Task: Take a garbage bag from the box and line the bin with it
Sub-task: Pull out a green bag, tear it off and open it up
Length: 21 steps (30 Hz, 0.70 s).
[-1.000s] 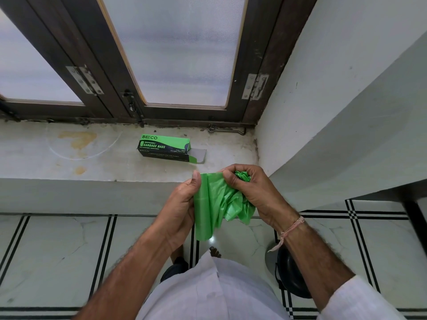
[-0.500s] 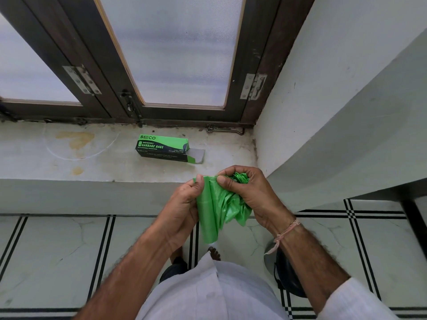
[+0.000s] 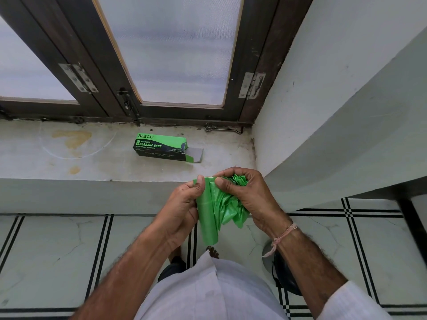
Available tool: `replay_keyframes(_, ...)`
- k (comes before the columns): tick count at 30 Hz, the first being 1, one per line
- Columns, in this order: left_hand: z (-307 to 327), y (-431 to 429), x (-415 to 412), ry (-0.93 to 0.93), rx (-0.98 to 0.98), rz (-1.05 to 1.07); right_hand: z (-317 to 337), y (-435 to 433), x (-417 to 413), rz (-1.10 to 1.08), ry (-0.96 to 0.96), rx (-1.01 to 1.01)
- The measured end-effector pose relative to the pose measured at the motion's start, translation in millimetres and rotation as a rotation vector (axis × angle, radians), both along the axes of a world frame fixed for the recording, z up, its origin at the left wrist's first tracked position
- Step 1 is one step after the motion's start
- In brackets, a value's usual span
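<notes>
Window sill [image 3: 115,158]: the ledge just beyond both hands; it carries the box and some stains.
Bin [image 3: 280,273]: a dark round shape on the floor below the right wrist, mostly hidden by the arm; it looks unlined, though little of it shows.
Box [image 3: 161,147]: lies on the sill past the left hand, its end flap open toward the right, so taking a bag out looks done.
Garbage bag [image 3: 217,209]: green, between the 2 hands in front of the body, part rolled and hanging down, part crumpled.
Left hand [image 3: 182,211]: thumb and fingers closed on the rolled edge of the bag.
Right hand [image 3: 245,195]: closed around the bunched part, thumb pinching the top edge beside the left thumb.
Progress: likely step 1 of 2 finished; the bag needs opening out, then fitting into the bin.
</notes>
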State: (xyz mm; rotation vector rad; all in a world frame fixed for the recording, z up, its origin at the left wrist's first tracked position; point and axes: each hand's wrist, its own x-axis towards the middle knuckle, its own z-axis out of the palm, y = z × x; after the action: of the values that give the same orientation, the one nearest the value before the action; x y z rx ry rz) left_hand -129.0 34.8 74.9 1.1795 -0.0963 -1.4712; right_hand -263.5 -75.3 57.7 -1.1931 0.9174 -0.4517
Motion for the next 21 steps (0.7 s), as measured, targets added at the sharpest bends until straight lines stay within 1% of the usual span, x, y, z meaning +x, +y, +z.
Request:
replay_keyframes(5,0.6,-0.6,-2.5,0.004,0.020,-0.005,-4.2,1.6,1.1,-0.019,0.015,-0.039)
replay_keyframes(13,-2.8,-1.6,-6.9,0.138,0.046,0.069,-8.9,13.3,10.5,-0.115,-0.062,0.007)
replay_keyframes(19,-7.6,-6.4,-5.2,0.109,0.029,0.165,-15.2,21.3,14.4,-0.246,-0.090,0.075)
replay_keyframes(21,-12.6,-6.4,-3.9,0.061,0.031,0.170,-15.5,21.6,12.6,-0.231,-0.086,0.099)
